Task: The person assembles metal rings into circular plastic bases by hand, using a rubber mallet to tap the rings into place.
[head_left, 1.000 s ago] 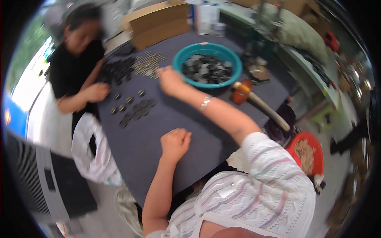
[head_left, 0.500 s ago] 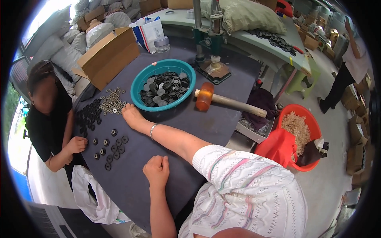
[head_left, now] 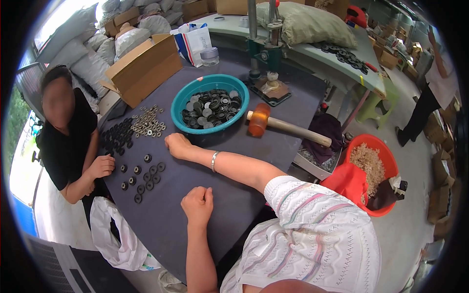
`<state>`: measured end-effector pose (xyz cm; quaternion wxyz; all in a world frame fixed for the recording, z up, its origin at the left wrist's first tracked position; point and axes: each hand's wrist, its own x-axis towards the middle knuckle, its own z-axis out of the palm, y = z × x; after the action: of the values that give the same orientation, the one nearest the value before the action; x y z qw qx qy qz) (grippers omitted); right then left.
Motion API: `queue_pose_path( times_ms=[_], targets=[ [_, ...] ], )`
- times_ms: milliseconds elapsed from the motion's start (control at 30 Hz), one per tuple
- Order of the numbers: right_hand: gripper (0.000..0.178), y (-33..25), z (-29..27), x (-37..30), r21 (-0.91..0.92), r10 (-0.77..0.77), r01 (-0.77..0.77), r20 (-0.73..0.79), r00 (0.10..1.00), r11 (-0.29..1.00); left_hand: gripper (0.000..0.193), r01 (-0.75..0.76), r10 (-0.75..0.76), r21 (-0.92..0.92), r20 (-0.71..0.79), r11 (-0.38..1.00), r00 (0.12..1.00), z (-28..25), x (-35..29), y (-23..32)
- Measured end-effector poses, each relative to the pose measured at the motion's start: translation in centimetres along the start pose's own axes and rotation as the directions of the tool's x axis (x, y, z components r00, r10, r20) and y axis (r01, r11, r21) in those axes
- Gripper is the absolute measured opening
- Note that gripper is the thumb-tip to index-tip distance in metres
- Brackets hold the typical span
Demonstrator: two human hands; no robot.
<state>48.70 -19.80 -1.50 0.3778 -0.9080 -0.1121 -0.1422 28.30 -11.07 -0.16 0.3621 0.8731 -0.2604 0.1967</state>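
My right hand (head_left: 179,146), a bracelet at its wrist, is closed over the table just right of a pile of small metal rings (head_left: 147,123). Whatever its curled fingers hold, if anything, is hidden. Closer to me, my left hand (head_left: 197,205) makes a loose fist above the table, and its contents cannot be seen. Left of the metal rings lies a heap of black round parts (head_left: 117,135). In front of these sit loose black rings (head_left: 149,184) in rows, beside several black parts with metal centres (head_left: 137,170).
A teal basin (head_left: 210,128) of black and grey discs stands beyond my right hand. A mallet (head_left: 293,132) lies right of it, near a green press (head_left: 267,56). An open carton (head_left: 141,73) stands behind. Across the left edge, a co-worker's hand (head_left: 101,166) rests by the table.
The whole view has shifted, moving the scene rightward. My right hand has drawn slightly away from the metal rings, fingers now curled. My left hand stays closed in nearly the same place.
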Motion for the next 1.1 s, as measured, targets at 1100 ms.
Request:
queue_pose_path(
  times_ms=[1100],
  targets=[
    [0.021, -4.8, -1.4, 0.0, 0.084, -0.315, 0.305, 0.334, 0.888, 0.949, 0.022, 0.016, -0.016, 0.010, -0.046, 1.000, 0.999, 0.2, -0.8, -1.7]
  ],
)
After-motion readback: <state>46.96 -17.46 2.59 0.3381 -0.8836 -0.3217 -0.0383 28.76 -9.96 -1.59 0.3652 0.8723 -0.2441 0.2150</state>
